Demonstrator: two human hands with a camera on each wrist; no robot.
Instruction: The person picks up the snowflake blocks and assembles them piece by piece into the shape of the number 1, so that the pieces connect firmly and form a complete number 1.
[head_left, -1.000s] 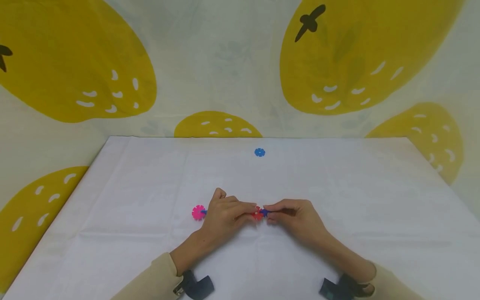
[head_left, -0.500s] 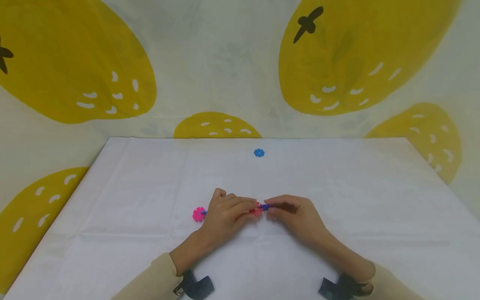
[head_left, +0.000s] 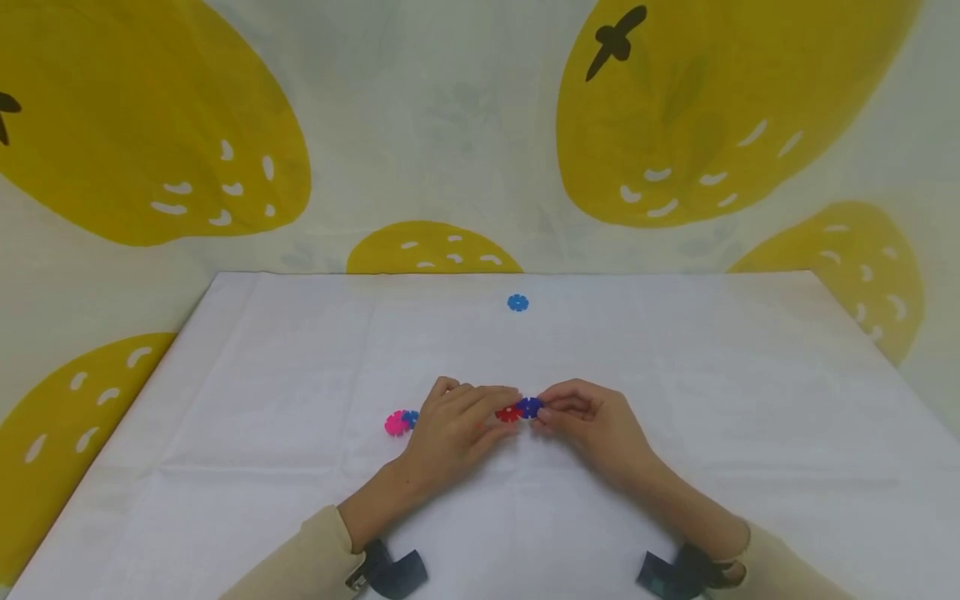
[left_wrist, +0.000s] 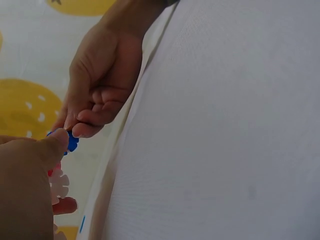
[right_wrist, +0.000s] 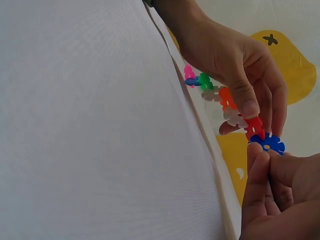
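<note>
A chain of notched plastic snowflake discs runs under my left hand. Its pink disc and a blue disc stick out on the left. In the right wrist view, green, orange and whitish discs follow along it. My left thumb and fingers pinch the chain near its right end, by the red disc. Joined to the red one is a dark blue disc, its outer edge pinched between thumb and fingers of my right hand. The left palm hides the chain's middle in the head view.
A loose light blue snowflake disc lies near the far edge of the white-covered table. Behind the table hangs a cloth printed with large yellow fruit. Dark bands sit at both wrists.
The dark blue disc has turned from nearly edge-on to face up, and the red disc shows more clearly. Both hands have shifted slightly toward the far edge with the chain.
</note>
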